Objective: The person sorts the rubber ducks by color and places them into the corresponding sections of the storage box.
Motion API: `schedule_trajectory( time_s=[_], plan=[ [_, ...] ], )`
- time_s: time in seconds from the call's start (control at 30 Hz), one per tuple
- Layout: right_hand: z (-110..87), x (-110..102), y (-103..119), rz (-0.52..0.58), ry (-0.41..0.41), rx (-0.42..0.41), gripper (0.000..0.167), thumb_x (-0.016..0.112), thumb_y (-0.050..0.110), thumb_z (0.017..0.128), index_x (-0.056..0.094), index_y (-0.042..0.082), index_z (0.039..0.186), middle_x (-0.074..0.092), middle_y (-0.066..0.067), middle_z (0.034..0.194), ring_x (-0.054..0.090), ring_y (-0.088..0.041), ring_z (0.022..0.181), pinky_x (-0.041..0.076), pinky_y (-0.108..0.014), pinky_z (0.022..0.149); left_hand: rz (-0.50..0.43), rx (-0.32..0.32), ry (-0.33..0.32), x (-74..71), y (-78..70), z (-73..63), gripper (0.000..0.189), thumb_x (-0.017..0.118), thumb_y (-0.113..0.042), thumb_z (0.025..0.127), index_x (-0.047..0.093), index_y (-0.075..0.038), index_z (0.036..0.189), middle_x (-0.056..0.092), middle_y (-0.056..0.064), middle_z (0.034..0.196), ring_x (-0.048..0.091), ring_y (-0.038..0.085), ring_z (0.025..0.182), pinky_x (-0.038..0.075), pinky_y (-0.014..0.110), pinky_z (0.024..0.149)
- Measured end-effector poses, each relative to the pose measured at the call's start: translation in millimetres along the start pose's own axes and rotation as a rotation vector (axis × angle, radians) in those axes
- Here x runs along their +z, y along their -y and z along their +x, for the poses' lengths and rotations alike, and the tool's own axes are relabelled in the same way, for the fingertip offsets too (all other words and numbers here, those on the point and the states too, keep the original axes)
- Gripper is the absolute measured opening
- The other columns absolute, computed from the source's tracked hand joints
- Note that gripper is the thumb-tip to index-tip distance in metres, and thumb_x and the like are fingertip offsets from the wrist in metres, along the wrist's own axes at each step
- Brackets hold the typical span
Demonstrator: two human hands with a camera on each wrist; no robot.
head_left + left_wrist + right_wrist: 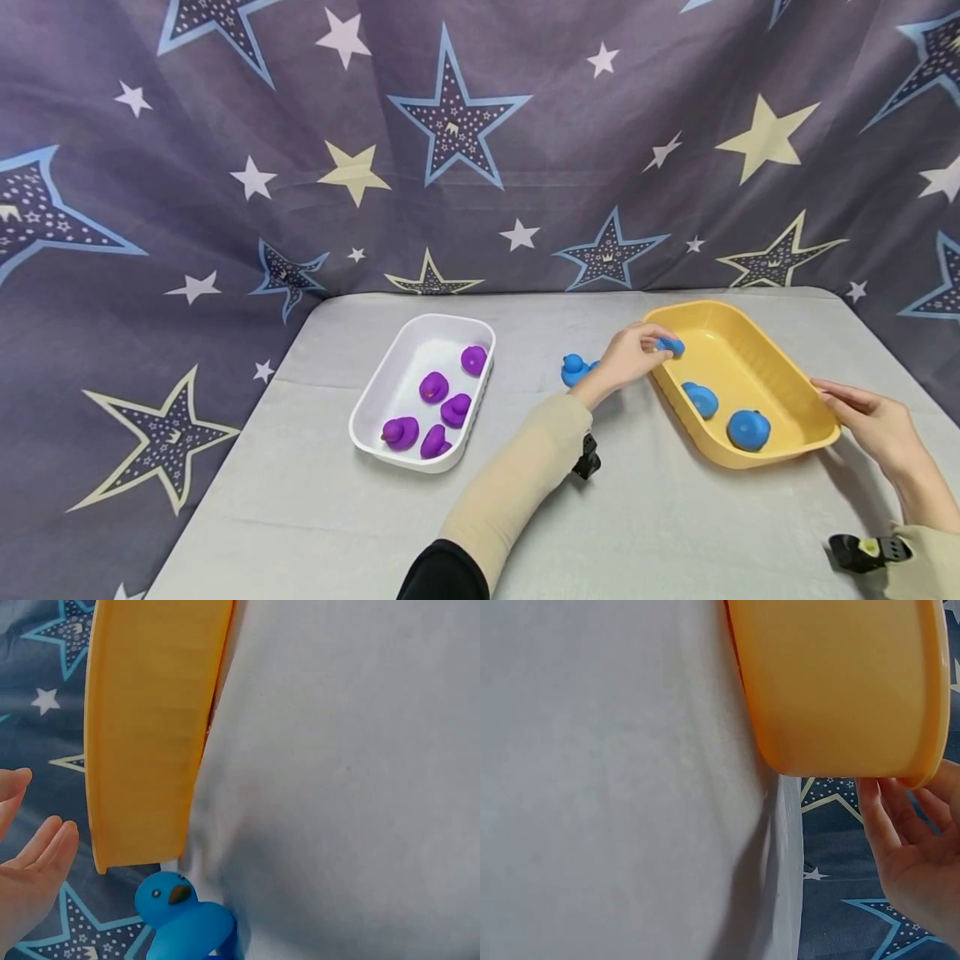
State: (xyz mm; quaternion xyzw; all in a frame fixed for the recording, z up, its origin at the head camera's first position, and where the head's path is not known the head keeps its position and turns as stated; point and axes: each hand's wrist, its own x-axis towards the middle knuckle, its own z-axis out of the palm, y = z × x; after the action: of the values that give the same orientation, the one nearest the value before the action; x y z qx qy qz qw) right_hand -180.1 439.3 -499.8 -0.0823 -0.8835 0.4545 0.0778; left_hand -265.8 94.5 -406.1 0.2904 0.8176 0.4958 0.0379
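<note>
My left hand [630, 354] reaches over the near-left rim of the yellow tray [780, 392]. A small blue rubber duck [675, 347] shows just past its fingertips, inside the rim. In the left wrist view, the thumb and fingers [56, 847] are parted with nothing visible between them. Two more blue ducks [705, 402] lie in the tray, one of them large and round near its front end. My right hand [877, 421] holds the tray's right rim, thumb against the outer wall in the right wrist view. Behind my left wrist a blue duck [573, 369] stands on the table, with another partly hidden.
A white tray [360, 425] with several purple ducks [433, 387] stands on the left of the cloth-covered table [300, 517]. A grey curtain with stars [525, 250] hangs behind and along the left side.
</note>
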Motion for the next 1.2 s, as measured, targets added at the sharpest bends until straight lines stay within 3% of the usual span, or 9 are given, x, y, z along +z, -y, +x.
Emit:
schedule_trajectory(
  time_s=[0.2, 0.4, 0.8, 1.2],
  plan=[
    [-0.5, 0, 0, 0.01, -0.003, -0.004, 0.045, 0.052, 0.037, 0.087, 0.052, 0.013, 0.125, 0.046, 0.042, 0.088, 0.043, 0.023, 0.08, 0.033, -0.002, 0.061, -0.005, -0.008, 0.025, -13.1, 2.2, -10.1, 0.021, 0.062, -0.012, 0.082, 0.064, -0.008, 0.103, 0.058, 0.002, 0.106, 0.057, 0.014, 0.092, 0.042, 0.012, 0.076],
    [-0.7, 0, -1, -0.003, -0.009, 0.0, 0.045, 0.051, 0.038, 0.087, 0.052, 0.014, 0.125, 0.046, 0.041, 0.088, 0.042, 0.023, 0.08, 0.033, -0.003, 0.06, -0.025, -0.009, 0.056, -24.0, 6.5, -17.1, 0.023, 0.061, -0.013, 0.083, 0.063, -0.007, 0.106, 0.059, 0.005, 0.107, 0.057, 0.017, 0.096, 0.041, 0.01, 0.076],
    [-0.7, 1, 0, -0.009, -0.002, 0.006, 0.046, 0.051, 0.039, 0.087, 0.052, 0.013, 0.125, 0.045, 0.041, 0.087, 0.042, 0.023, 0.08, 0.033, -0.002, 0.061, 0.015, -0.027, 0.006, -54.3, 22.5, -29.2, 0.025, 0.059, -0.012, 0.085, 0.061, -0.006, 0.109, 0.059, 0.006, 0.112, 0.055, 0.022, 0.102, 0.042, 0.014, 0.081],
    [-0.3, 0, 0, -0.003, 0.009, 0.019, 0.046, 0.051, 0.039, 0.087, 0.051, 0.015, 0.127, 0.045, 0.041, 0.089, 0.041, 0.023, 0.081, 0.032, -0.002, 0.06, 0.056, -0.047, -0.024, -73.1, 39.4, -38.0, 0.026, 0.06, -0.011, 0.084, 0.061, -0.006, 0.109, 0.058, 0.007, 0.113, 0.053, 0.026, 0.105, 0.042, 0.02, 0.084]
  ],
)
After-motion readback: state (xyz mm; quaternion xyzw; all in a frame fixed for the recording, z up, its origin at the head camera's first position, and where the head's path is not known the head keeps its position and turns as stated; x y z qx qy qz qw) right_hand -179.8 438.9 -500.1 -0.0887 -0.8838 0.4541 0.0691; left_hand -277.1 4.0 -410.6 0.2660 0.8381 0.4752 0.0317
